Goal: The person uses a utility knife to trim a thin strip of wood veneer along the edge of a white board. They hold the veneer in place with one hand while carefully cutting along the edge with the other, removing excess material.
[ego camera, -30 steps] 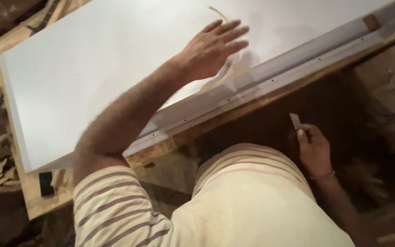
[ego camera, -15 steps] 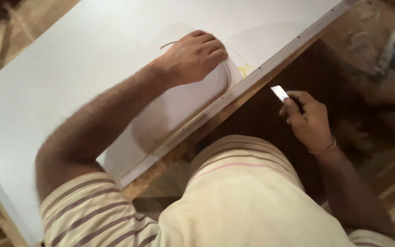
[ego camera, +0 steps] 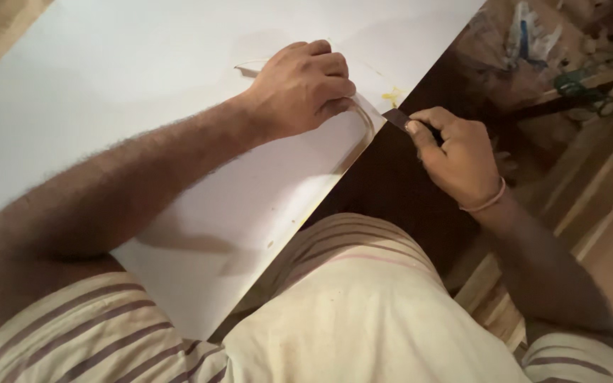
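The left hand (ego camera: 303, 89) lies curled, knuckles up, on a large white panel (ego camera: 129, 92) that covers the bench, pressing down a thin curling strip of edge banding (ego camera: 363, 120) at the panel's right edge. Just right of it, the right hand (ego camera: 455, 152) is closed around a small flat blade (ego camera: 396, 117), its tip touching the edge beside a yellowish smear of glue (ego camera: 391, 96). Judging by the loose loop, the strip near the hands is not yet flush; the nearer length of edge looks clean. Wooden offcuts (ego camera: 604, 177) lie on the floor at right.
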